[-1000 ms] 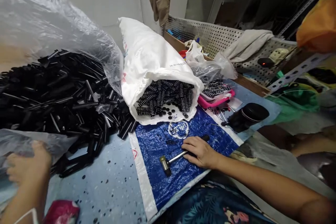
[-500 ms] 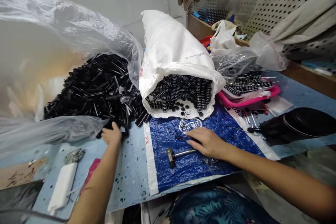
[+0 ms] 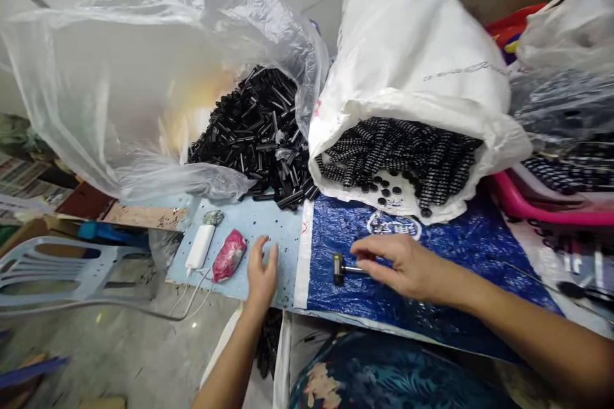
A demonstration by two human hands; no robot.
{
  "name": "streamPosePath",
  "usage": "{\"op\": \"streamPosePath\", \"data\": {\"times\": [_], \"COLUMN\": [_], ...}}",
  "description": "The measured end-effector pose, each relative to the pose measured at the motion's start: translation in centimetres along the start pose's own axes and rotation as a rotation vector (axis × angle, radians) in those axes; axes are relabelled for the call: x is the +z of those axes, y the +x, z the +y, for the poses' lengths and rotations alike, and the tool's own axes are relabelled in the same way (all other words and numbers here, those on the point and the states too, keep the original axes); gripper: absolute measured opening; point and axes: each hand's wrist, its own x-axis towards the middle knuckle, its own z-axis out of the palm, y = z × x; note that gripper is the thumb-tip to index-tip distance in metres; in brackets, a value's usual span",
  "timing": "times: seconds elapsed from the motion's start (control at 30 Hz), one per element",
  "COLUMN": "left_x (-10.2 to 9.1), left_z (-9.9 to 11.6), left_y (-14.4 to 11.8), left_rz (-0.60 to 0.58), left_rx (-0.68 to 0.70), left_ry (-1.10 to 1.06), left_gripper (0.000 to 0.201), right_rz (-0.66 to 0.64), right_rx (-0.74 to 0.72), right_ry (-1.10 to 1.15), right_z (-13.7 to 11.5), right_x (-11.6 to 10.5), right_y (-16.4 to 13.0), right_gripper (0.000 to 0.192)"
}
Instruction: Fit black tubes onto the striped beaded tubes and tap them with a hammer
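Note:
My left hand [image 3: 262, 273] is over the light blue table top [image 3: 283, 243], thumb and fingers apart, with nothing in it that I can see. To its left is a pink wrapped bundle [image 3: 229, 257]. My right hand [image 3: 405, 266] is over a blue printed plastic sheet [image 3: 330, 223], its fingers curved and apart. Below its fingertips lies a small hammer [image 3: 338, 270] with a metal handle running under the hand; whether they touch is hidden. Beyond the left hand is a heap of short black tubes [image 3: 254, 134] in a clear plastic bag [image 3: 268, 13].
A white sack [image 3: 417, 32] lies with its mouth towards me, holding dotted black rods [image 3: 398, 147] and loose black discs [image 3: 385, 192]. At the right is a pink tray [image 3: 537, 204]. A white power strip [image 3: 200, 246] with cords lies at the left, near a blue plastic chair [image 3: 62, 268].
My left hand has left the black tube heap and come back towards the table's front edge, its fingers apart. The view has swung left. My right hand stays near the hammer.

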Motion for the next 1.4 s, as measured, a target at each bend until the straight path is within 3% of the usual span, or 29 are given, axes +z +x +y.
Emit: {"op": "streamPosePath", "data": {"times": [0.07, 0.13, 0.23, 0.33, 0.43, 0.53, 0.63, 0.7, 0.73, 0.8, 0.87, 0.9, 1.0, 1.07, 1.13, 1.2, 1.3, 1.4], "left_x": [-0.2, 0.6, 2.9, 5.2, 6.5, 7.1, 7.2, 7.2, 7.2, 7.2, 7.1, 7.0, 6.9, 6.8, 6.7, 6.8, 6.8, 5.4], "left_z": [-1.2, -2.3, -2.3, -0.8, 0.2, -0.1, -0.7, -0.8, -0.8, -0.7, -0.6, -0.5, -0.3, -0.2, -0.4, -1.0, -1.1, 2.3], "left_y": [-3.9, -5.7, -5.2, -3.8, -3.2, -3.0, -2.8, -2.9, -3.1, -3.5, -3.9, -4.1, -4.5, -4.9, -5.2, -5.3, -5.2, -6.2], "left_rz": [-0.051, -0.054, -0.108, -0.196, -0.152, -0.104, -0.084, -0.063, -0.05, -0.034, -0.034, -0.037, -0.026, -0.014, -0.003, 0.01, 0.037, 0.058], "left_rx": [-0.027, -0.095, -0.009, 0.184, 0.398, 0.522, 0.579, 0.601, 0.604, 0.606, 0.615, 0.624, 0.65, 0.67, 0.696, 0.718, 0.729, 0.736], "left_ry": [0.031, 0.108, 0.169, 0.213, 0.328, 0.411, 0.416, 0.409, 0.399, 0.372, 0.343, 0.333, 0.309, 0.285, 0.244, 0.189, 0.09, -0.026], "left_gripper": [0.053, 0.056, 0.06, 0.072, 0.081, 0.081, 0.078, 0.076, 0.074, 0.068, 0.06, 0.056, 0.047, 0.042, 0.039, 0.036, 0.032, 0.032], "right_rz": [-0.041, -0.046, 0.011, 0.075, 0.161, 0.244, 0.382, 0.623, 0.831, 0.955, 0.896, 0.796, 0.429, 0.346, 0.367, 0.376, 0.245, 0.034], "right_rx": [0.023, 0.017, 0.064, 0.122, 0.209, 0.289, 0.319, 0.346, 0.388, 0.415, 0.459, 0.494, 0.632, 0.712, 0.756, 0.755, 0.727, 0.705], "right_ry": [0.098, 0.19, 0.306, 0.305, 0.29, 0.344, 0.449, 0.443, 0.403, 0.349, 0.309, 0.301, 0.293, 0.253, 0.204, 0.183, 0.22, 0.269], "right_z": [-1.4, -2.1, -2.1, -2.5, -3.4, -4.0, -4.3, -4.7, -4.9, -5.3, -5.4, -5.4, -4.5, -3.7, -3.0, -2.7, -3.2, -4.3], "right_x": [0.8, 1.7, 2.7, 3.6, 5.2, 6.5, 4.4, 0.9, -1.0, -3.7, -3.8, -2.7, 2.7, 5.3, 5.8, 4.9, 4.2, 6.5], "right_y": [-1.2, -2.2, -4.0, -7.0, -10.5, -13.2, -14.5, -14.7, -14.6, -14.2, -13.2, -12.5, -9.7, -8.0, -7.4, -8.5, -11.2, -11.6], "right_gripper": [0.019, 0.019, 0.021, 0.024, 0.025, 0.027, 0.053, 0.072, 0.067, 0.053, 0.044, 0.041, 0.048, 0.06, 0.063, 0.057, 0.041, 0.037]}}
